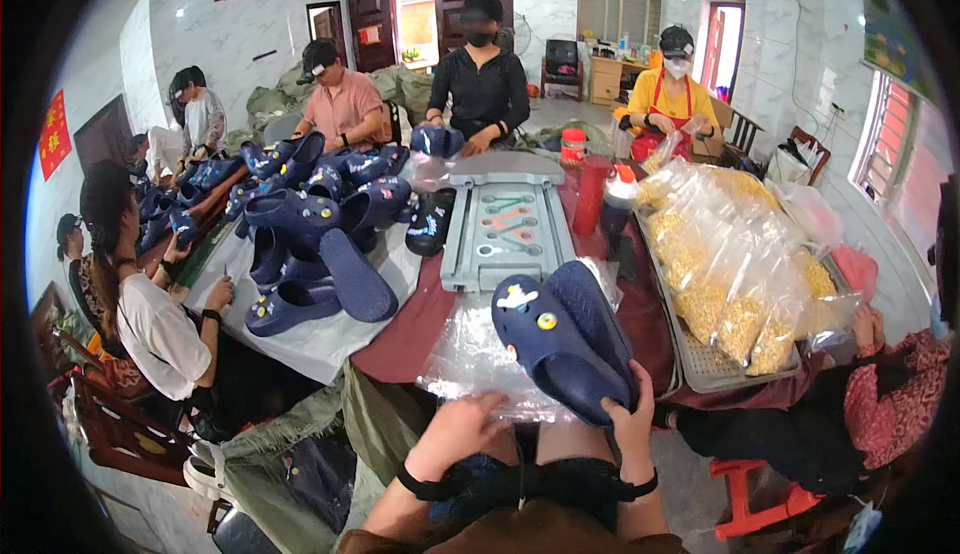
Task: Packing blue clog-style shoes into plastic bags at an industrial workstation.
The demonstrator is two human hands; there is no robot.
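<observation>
My right hand (631, 416) grips a pair of navy clogs (560, 349) at their heel end, thumb on the near side. The clogs are tilted side by side, soles partly hidden, and small charms, one white and one yellow, sit on the left one's upper. Under them lie flat clear plastic bags (465, 339), spread over the table's front edge. My left hand (462, 434) is at the near edge of these bags, its thumb and fingers apart; whether the fingertips touch the plastic I cannot tell. Beyond the clogs stands a grey plastic stand (552, 244).
Navy clogs (295, 216) are heaped on the left. A black clog (430, 222) stands beside the grey stand. To the right are a dark bottle (617, 204) and a tray (690, 379) of bagged yellow pieces (740, 324). Several people work around the table.
</observation>
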